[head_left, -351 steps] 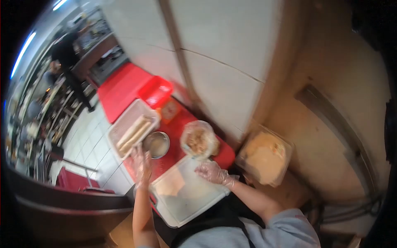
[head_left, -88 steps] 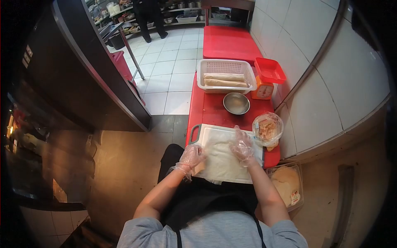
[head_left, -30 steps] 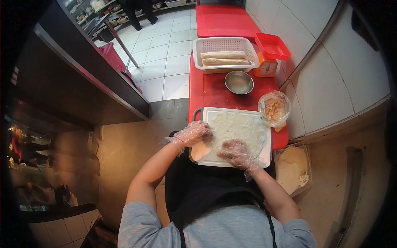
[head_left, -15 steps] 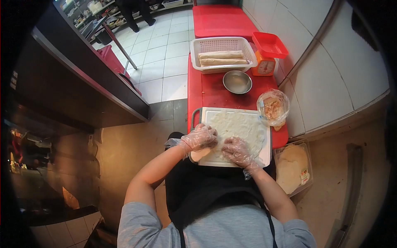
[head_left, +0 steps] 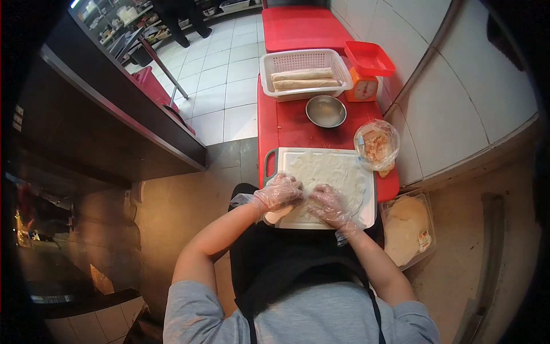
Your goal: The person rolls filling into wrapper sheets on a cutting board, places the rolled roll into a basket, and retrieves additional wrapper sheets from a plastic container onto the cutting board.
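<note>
A thin pale sheet (head_left: 326, 172), likely dough or a wrapper with a lumpy whitish surface, lies spread over a white cutting board (head_left: 368, 221). My left hand (head_left: 281, 192), in a clear plastic glove, is curled over the sheet's near left part, and a pale rounded flap (head_left: 279, 215) shows beneath it. Facing it from the right, my gloved right hand (head_left: 329, 206) rests on the sheet with fingers bent and drawn together. What its fingertips pinch, if anything, is hidden.
Beyond the board stand a metal bowl (head_left: 326, 111), a white basket (head_left: 268, 86) with pale rolls (head_left: 303, 79), and an orange scale (head_left: 364, 86). A plastic bag of orange-pink filling (head_left: 377, 145) sits right. Round sheets (head_left: 405, 226) fill a container below. Someone's legs (head_left: 177, 23) show far off.
Both hands stay close together at the near part of the sheet, with only slight finger movement. The right fingers have drawn a little more upright. The view has shifted slightly.
</note>
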`<state>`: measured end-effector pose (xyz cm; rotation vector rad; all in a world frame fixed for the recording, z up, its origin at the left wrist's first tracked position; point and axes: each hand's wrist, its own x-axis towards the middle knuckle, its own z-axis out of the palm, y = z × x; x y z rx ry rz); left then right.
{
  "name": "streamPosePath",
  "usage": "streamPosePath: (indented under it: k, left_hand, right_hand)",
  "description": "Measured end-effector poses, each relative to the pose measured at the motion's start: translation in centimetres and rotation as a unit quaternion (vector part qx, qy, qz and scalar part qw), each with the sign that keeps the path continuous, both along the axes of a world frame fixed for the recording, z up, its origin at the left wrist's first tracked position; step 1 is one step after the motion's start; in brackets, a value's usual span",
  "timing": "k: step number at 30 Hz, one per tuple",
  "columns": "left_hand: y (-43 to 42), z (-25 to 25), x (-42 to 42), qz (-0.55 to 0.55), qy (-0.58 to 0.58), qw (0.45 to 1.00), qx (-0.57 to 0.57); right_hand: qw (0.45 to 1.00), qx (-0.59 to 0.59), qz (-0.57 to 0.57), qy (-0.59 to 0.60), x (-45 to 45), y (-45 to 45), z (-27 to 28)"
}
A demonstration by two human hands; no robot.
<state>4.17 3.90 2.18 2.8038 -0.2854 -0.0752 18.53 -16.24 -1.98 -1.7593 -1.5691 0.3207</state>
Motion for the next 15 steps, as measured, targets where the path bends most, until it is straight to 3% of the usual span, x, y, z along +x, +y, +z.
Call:
streamPosePath:
  k: [6, 9, 15]
  left_hand:
    - [-0.6, 0.5, 0.9, -0.025, 0.076, 0.991, 0.104]
    - [-0.9, 0.0, 0.4, -0.027, 0.037, 0.993, 0.108]
    - [-0.6, -1.3, -1.6, -0.009, -0.044, 0.999, 0.009]
  right_hand:
    - [0.999, -0.015, 0.007, 0.029, 0.1, 0.0, 0.1]
    - [1.0, -0.012, 0.006, 0.017, 0.1, 0.0, -0.2]
    - [1.0, -0.017, 0.011, -0.002, 0.0, 0.0, 0.5]
